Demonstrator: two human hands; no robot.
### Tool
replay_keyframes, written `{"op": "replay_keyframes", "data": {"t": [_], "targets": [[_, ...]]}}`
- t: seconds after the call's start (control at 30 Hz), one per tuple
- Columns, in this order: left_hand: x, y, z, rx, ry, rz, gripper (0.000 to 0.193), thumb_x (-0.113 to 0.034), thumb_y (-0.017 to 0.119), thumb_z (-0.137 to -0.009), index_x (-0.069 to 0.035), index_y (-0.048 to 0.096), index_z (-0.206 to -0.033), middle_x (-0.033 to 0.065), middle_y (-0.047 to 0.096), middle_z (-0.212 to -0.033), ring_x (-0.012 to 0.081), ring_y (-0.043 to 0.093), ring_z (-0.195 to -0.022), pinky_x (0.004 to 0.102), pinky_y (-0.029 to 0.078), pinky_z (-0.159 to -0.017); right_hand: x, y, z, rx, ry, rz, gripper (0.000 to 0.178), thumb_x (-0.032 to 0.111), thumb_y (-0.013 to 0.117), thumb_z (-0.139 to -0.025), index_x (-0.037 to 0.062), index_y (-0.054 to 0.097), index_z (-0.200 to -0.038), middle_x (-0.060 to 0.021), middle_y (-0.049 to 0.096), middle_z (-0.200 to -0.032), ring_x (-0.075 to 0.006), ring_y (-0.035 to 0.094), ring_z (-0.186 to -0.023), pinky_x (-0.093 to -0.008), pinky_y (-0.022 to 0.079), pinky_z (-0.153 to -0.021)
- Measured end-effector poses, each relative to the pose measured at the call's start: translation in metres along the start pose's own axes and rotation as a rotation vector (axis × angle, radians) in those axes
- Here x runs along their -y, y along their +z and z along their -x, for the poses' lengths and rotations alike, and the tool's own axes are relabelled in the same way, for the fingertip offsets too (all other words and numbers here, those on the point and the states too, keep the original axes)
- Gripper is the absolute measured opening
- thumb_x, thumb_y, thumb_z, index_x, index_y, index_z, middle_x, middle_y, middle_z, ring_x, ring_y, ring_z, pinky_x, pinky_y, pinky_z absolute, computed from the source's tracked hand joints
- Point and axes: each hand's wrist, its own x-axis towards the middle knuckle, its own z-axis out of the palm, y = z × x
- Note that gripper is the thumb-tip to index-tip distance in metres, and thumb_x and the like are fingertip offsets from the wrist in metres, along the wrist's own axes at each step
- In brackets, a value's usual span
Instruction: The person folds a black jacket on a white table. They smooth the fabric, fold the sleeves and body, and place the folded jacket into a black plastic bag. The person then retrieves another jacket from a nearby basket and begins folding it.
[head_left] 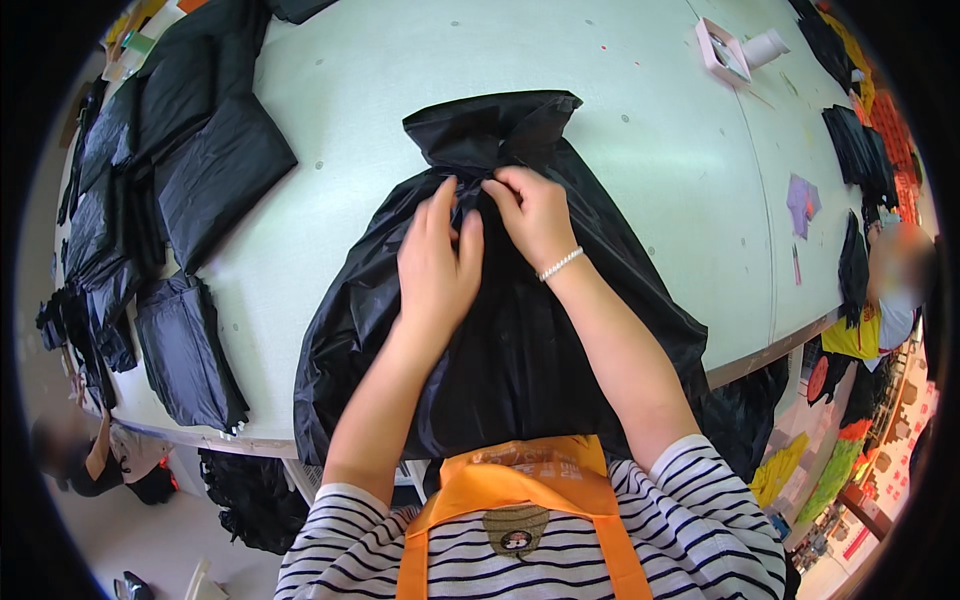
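Note:
A black garment point(520, 340) of thin, shiny fabric lies in front of me on the pale table, its wide lower part spreading toward my body. Its far end narrows to a gathered neck, beyond which a stiff collar-like piece point(460, 135) flares out. My right hand point(535, 215), with a beaded bracelet at the wrist, pinches the fabric at this neck. Just left of it, my left hand point(432, 255) rests against the garment, thumb apart from the fingers, its fingertips slightly blurred. Folds hide the exact spot under the fingertips.
Stacks of folded black fabric point(215, 160) cover the table's left side. A pink tray point(722, 52) and a white cone point(765, 48) stand far right, with a purple scrap point(803, 203) nearer. Other people are at both sides. More black fabric point(250, 495) hangs below the table edge.

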Motion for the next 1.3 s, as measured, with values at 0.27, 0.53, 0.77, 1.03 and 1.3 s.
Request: {"op": "replay_keyframes", "data": {"t": [0.27, 0.53, 0.77, 1.03, 1.3], "targets": [[0.103, -0.052, 0.199, 0.253, -0.187, -0.804, 0.074, -0.038, 0.062, -0.083, -0.008, 0.032, -0.144, 0.0186, 0.021, -0.152, 0.0451, 0.016, -0.139, 0.0595, 0.012, -0.109, -0.001, -0.099, 0.220, 0.364, 0.456, 0.863, 0.084, 0.035, 0.064, -0.082, -0.0044, 0.022, -0.144, -0.0292, 0.014, -0.150, -0.0473, 0.011, -0.139, -0.0625, 0.013, -0.107], [0.135, -0.039, 0.124, 0.147, -0.023, -0.801, 0.071, -0.045, 0.061, -0.082, -0.020, 0.037, -0.143, 0.0155, 0.022, -0.152, 0.0471, 0.017, -0.137, 0.0600, 0.015, -0.108, -0.086, -0.115, 0.177, 0.202, 0.250, 0.855, 0.071, 0.037, 0.054, -0.090, 0.0037, 0.025, -0.146, -0.0192, 0.023, -0.151, -0.0375, 0.020, -0.140, -0.0514, 0.018, -0.112], [0.151, -0.019, 0.048, 0.011, 0.094, -0.807, 0.067, -0.048, 0.059, -0.084, -0.021, 0.039, -0.142, 0.0143, 0.027, -0.151, 0.0451, 0.021, -0.137, 0.0580, 0.017, -0.108, -0.138, -0.110, 0.086, 0.139, 0.074, 0.850, 0.069, 0.042, 0.051, -0.092, 0.0064, 0.027, -0.145, -0.0149, 0.025, -0.152, -0.0335, 0.023, -0.140, -0.0488, 0.019, -0.112], [0.080, 0.029, -0.004, -0.097, 0.116, -0.729, 0.045, -0.046, 0.066, -0.079, -0.004, 0.063, -0.095, 0.0132, 0.061, -0.094, 0.0310, 0.059, -0.091, 0.0390, 0.047, -0.081, -0.087, -0.066, 0.029, -0.019, -0.067, 0.472, 0.032, 0.025, 0.065, -0.082, 0.0028, 0.062, -0.105, -0.0163, 0.059, -0.110, -0.0355, 0.054, -0.107, -0.0444, 0.043, -0.089], [0.070, 0.075, -0.049, 0.336, -0.230, -0.669, 0.056, -0.052, 0.062, -0.080, 0.004, 0.069, -0.079, 0.0219, 0.067, -0.082, 0.0337, 0.068, -0.077, 0.0409, 0.053, -0.068, -0.056, 0.001, 0.036, 0.036, 0.117, 0.046, 0.010, 0.011, 0.065, -0.078, 0.0022, 0.068, -0.082, -0.0161, 0.066, -0.080, -0.0347, 0.064, -0.076, -0.0407, 0.051, -0.069]]}}
